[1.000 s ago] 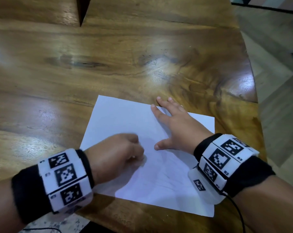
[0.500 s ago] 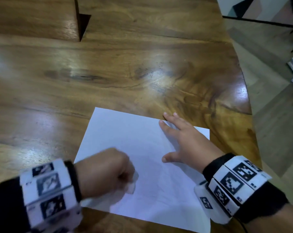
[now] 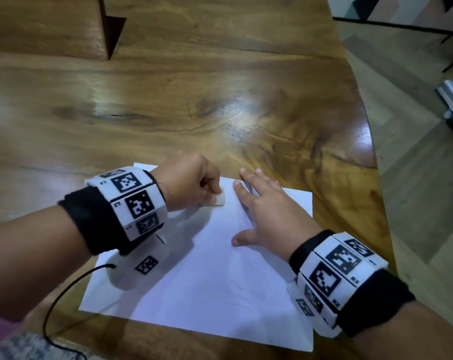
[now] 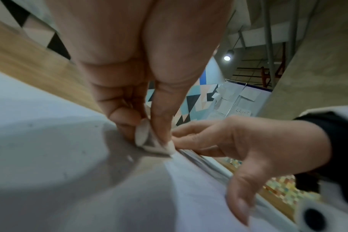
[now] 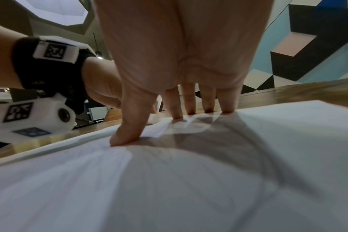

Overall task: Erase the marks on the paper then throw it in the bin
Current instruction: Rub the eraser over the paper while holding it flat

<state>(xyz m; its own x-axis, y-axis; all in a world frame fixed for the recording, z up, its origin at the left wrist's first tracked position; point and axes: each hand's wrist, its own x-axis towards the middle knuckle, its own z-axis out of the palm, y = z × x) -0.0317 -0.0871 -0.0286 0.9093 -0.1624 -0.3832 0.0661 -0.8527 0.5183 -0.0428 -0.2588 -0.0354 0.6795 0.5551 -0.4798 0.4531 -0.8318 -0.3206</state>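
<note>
Now we pinch the white eraser (image 3: 218, 199) in our left hand (image 3: 189, 180) against the paper (image 3: 207, 276), while our right hand (image 3: 269, 211) presses flat, fingers straight.

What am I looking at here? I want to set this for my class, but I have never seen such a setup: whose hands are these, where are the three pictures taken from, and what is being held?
A person wears cameras: one on the head looking down, one on each wrist looking along the fingers. The patterned white bands are on the wrists. On the glossy brown wooden table lies a white sheet of paper. The left hand pinches a small white eraser and presses it on the sheet near its far edge. The right hand lies flat with straight fingers, holding the sheet down. No bin shows in these pictures.
</note>
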